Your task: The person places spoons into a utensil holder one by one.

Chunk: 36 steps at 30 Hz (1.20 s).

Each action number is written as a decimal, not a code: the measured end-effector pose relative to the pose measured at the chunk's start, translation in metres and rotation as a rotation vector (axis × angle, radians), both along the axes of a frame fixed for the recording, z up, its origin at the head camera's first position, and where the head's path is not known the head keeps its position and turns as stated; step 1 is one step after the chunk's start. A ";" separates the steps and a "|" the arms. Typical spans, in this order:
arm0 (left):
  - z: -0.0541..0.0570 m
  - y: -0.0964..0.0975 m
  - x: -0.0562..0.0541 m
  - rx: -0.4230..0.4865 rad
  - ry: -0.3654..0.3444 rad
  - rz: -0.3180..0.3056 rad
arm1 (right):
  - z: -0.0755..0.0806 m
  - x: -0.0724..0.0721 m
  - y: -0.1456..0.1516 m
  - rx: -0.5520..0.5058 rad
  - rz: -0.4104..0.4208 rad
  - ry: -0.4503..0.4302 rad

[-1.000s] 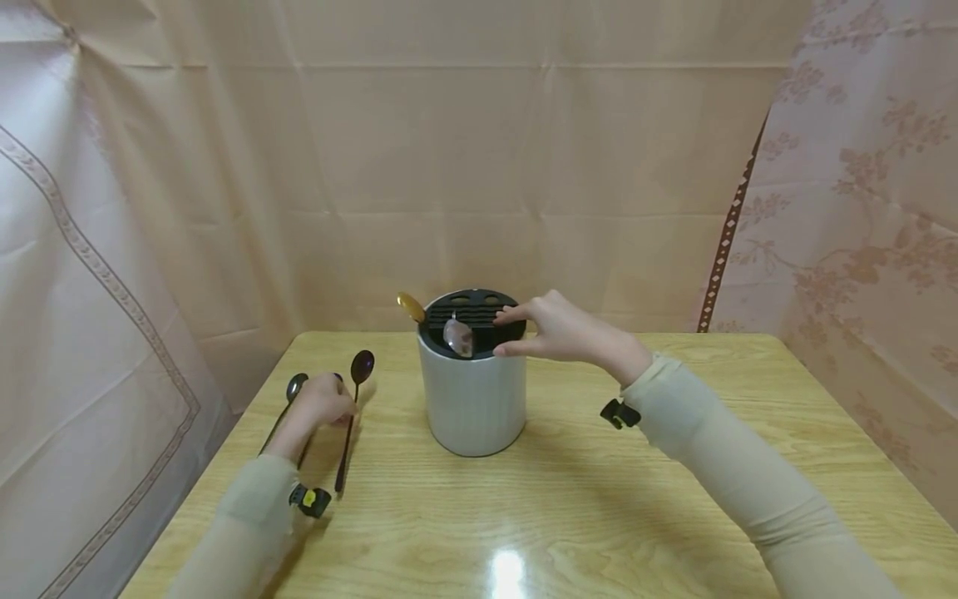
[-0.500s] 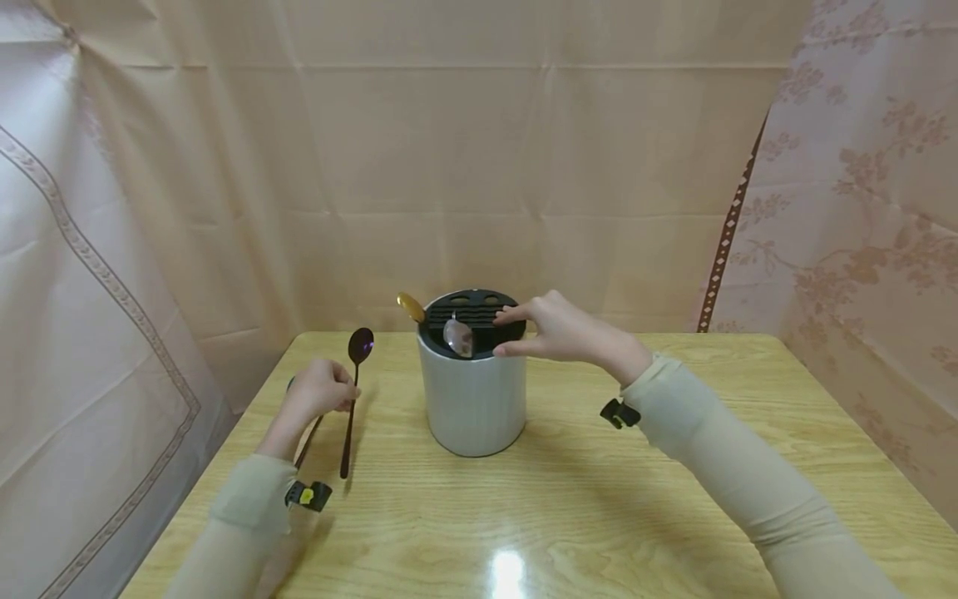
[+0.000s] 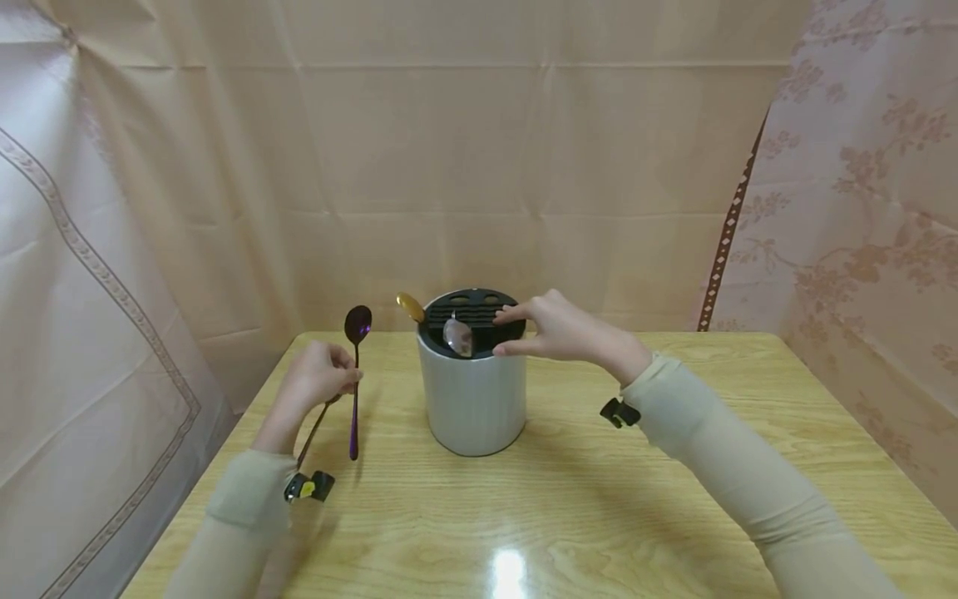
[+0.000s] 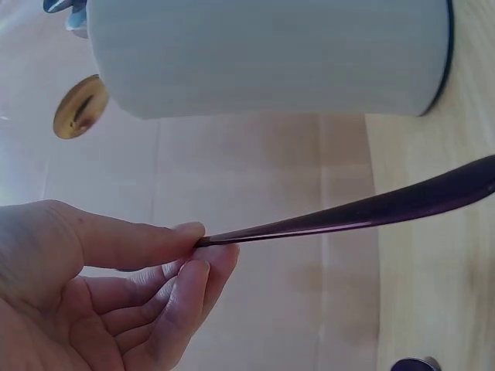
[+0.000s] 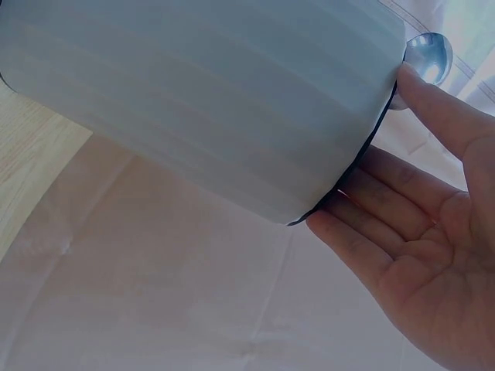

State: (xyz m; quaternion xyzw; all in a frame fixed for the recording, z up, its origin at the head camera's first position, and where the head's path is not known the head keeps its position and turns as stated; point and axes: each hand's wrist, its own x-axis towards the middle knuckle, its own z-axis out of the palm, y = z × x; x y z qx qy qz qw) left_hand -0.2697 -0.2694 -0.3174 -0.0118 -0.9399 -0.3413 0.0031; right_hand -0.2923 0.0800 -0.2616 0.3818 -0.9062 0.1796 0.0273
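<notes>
A dark purple long-handled spoon [image 3: 355, 428] stands bowl up in my left hand [image 3: 310, 378], which pinches its thin shaft between thumb and fingertips. In the left wrist view, the widening handle end [image 4: 371, 205] points away from the fingers. To the right is a white ribbed utensil holder [image 3: 475, 408] with a black slotted top [image 3: 475, 306]. At its right rim rests my right hand [image 3: 565, 329], thumb and fingers spread and nearly straight. A silver spoon [image 3: 458, 337] and a gold spoon [image 3: 410, 306] stick out of the holder.
Another dark spoon [image 3: 314, 434] lies on the wooden table [image 3: 636, 516], partly hidden by the left hand and wrist. Beige cloth [image 3: 374, 166] hangs behind the table, with patterned cloth [image 3: 861, 208] on the right.
My left hand has raised the purple spoon off the table and away from me. It has uncovered more of the other spoon. The right hand and holder stay put.
</notes>
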 end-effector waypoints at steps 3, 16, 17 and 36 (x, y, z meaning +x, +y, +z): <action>0.005 0.001 0.002 0.003 0.019 0.002 | 0.000 -0.001 -0.001 -0.005 0.003 0.002; 0.022 0.004 0.008 -0.036 0.118 0.009 | 0.002 -0.002 -0.006 0.007 0.013 0.001; 0.023 0.005 0.009 -0.041 0.118 0.015 | 0.002 -0.002 -0.006 0.007 0.014 0.002; 0.038 0.018 0.009 0.018 0.145 0.027 | 0.002 0.001 -0.001 -0.004 0.000 0.003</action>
